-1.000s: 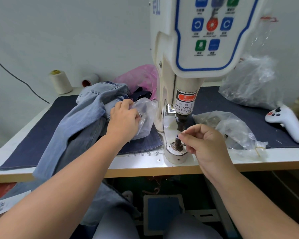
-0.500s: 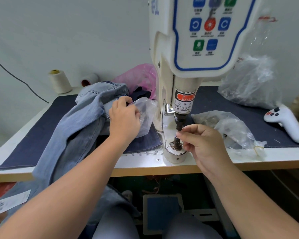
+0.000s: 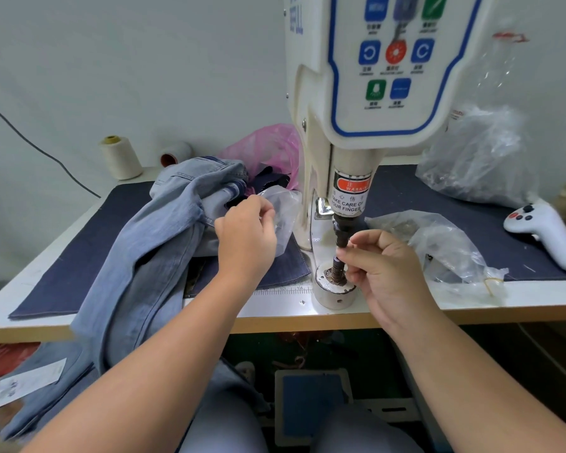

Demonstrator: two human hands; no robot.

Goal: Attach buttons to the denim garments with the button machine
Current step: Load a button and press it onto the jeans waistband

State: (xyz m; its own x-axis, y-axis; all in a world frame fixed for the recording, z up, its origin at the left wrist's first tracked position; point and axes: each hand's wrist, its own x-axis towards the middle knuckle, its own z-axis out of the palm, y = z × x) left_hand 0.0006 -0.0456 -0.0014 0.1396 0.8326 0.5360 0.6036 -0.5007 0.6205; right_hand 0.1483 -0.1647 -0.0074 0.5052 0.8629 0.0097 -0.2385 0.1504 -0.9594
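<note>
While the cream-coloured button machine (image 3: 356, 103) with its blue-edged control panel stands at the middle of the white bench (image 3: 536, 294), the right hand (image 3: 386, 266) sits at its dark metal punch post (image 3: 339, 264), fingers curled with thumb and forefinger pinched at the post; whether a button sits between them cannot be told. To the left, the left hand (image 3: 247, 237) has its fingers curled at the mouth of a small clear plastic bag (image 3: 283, 217), which lies on the heaped light-blue denim garments (image 3: 164, 230). Those garments drape over a dark blue mat (image 3: 79, 256) and off the bench's front edge, just beside the machine.
</note>
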